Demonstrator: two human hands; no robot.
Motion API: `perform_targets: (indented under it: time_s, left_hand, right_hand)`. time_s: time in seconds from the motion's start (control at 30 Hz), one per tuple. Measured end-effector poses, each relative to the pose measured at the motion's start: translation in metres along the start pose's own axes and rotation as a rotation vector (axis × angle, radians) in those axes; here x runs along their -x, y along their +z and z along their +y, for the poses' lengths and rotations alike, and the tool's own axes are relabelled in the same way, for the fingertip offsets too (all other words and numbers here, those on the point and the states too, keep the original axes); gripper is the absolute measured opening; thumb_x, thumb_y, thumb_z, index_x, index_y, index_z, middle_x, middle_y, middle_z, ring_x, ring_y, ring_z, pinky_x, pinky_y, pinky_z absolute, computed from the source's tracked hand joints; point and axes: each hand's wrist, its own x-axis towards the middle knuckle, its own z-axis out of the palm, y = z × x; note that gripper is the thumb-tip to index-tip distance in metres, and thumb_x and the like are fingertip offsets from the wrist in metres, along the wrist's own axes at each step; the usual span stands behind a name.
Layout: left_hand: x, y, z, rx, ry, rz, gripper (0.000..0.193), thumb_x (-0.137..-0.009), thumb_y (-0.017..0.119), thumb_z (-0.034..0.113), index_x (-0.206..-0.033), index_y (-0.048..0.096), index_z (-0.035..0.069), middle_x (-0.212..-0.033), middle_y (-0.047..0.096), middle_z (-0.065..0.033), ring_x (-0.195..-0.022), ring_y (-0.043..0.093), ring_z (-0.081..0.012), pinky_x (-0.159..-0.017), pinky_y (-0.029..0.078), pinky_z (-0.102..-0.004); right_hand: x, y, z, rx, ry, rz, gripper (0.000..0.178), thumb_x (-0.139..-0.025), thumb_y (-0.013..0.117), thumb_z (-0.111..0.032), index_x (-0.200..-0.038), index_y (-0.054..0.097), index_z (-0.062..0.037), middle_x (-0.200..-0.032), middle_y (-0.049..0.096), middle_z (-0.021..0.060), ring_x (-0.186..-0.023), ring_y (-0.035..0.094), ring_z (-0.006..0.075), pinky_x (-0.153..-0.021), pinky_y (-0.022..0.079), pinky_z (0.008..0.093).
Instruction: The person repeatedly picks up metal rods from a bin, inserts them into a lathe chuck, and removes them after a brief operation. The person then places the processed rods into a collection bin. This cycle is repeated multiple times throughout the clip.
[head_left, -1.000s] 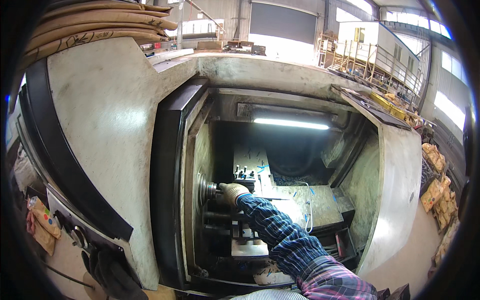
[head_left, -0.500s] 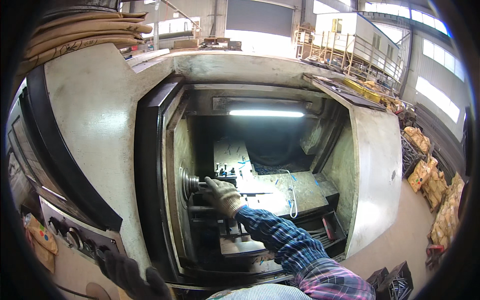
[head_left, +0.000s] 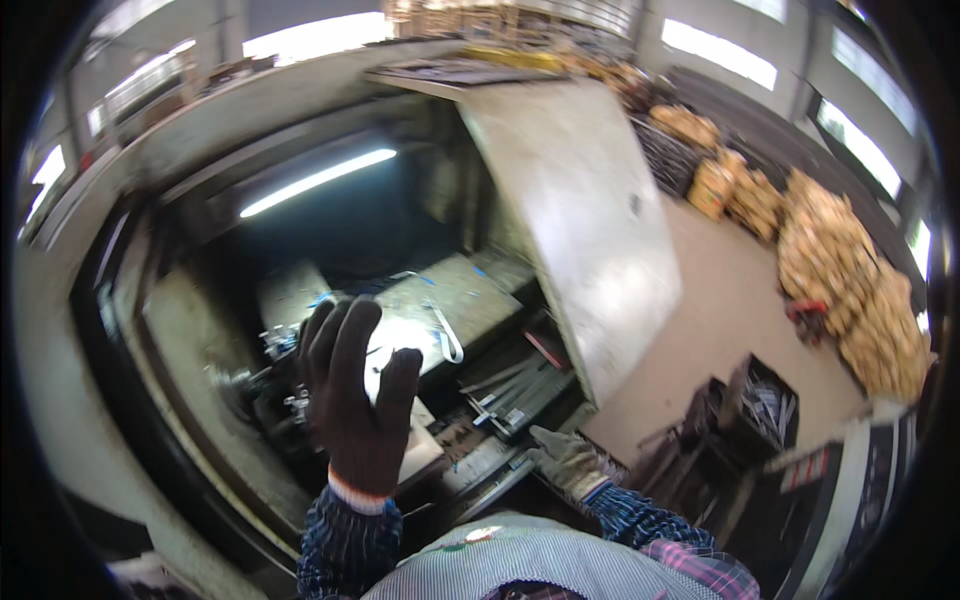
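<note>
My left hand (head_left: 355,385), in a dark glove, is raised in front of the lathe's work area, palm forward and fingers apart, holding nothing. Behind it, partly covered, is the lathe chuck (head_left: 232,385) on the left wall of the enclosure. My right hand (head_left: 568,462), in a grey glove, is low by the front edge of the machine, fingers stretched toward the left and nothing visible in them. Just beyond its fingertips, a caliper-like metal tool (head_left: 500,415) lies at the near end of a tray of metal bars (head_left: 545,385).
A lit tube lamp (head_left: 320,182) hangs inside the enclosure. A white curved hose (head_left: 445,335) stands on the metal bed. The machine's pale door (head_left: 580,220) is to the right. Farther right are bins of metal parts (head_left: 765,405) and piled tan sacks (head_left: 835,270).
The view has swung right. My right hand has left the chuck for the tray's near end. My left hand has moved from beside the control panel up in front of the work area.
</note>
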Motion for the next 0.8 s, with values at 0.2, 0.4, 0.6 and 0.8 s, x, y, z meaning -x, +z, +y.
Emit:
perform_targets:
  time_s: [0.2,0.4,0.6,0.8]
  left_hand:
    - [0.02,0.154,-0.04,0.687,-0.243,-0.359,0.053,-0.104,0.066,0.018,-0.153,0.051,0.005,-0.161,0.045,-0.0215,-0.147,0.048,-0.035,-0.117,0.044,-0.0421]
    - [0.019,0.243,-0.003,1.071,-0.809,-0.585,0.079,-0.108,0.047,0.06,-0.167,0.03,0.01,-0.174,0.027,-0.0109,-0.158,0.029,-0.0274,-0.128,0.02,-0.0413]
    - [0.009,0.25,0.037,0.912,-0.694,-0.63,0.092,-0.096,0.066,0.067,-0.153,0.05,-0.003,-0.154,0.053,-0.0155,-0.134,0.055,-0.0222,-0.111,0.042,-0.034]
    - [0.007,0.261,0.026,0.935,-0.559,-0.623,0.06,-0.107,0.055,0.043,-0.151,0.054,0.003,-0.135,0.054,-0.0081,-0.119,0.045,-0.0171,-0.099,0.036,-0.0338]
  right_hand:
    - [0.172,0.019,0.096,0.116,0.769,-0.105,0.052,-0.098,0.058,-0.046,-0.138,0.064,-0.0144,-0.128,0.07,0.0187,-0.12,0.065,0.0426,-0.103,0.053,0.0476]
    - [0.29,0.027,0.09,-0.07,1.308,0.15,0.048,-0.097,0.063,-0.035,-0.137,0.066,-0.0079,-0.133,0.069,0.0211,-0.121,0.066,0.0399,-0.102,0.054,0.0447]
    - [0.319,0.037,0.057,-0.053,1.203,0.777,0.048,-0.101,0.065,-0.032,-0.137,0.065,-0.0008,-0.136,0.069,0.0188,-0.128,0.065,0.0345,-0.112,0.05,0.0414]
    - [0.345,0.044,0.052,-0.03,1.407,0.812,0.049,-0.104,0.061,-0.036,-0.141,0.064,-0.004,-0.144,0.064,0.0185,-0.135,0.059,0.0337,-0.115,0.047,0.0408]
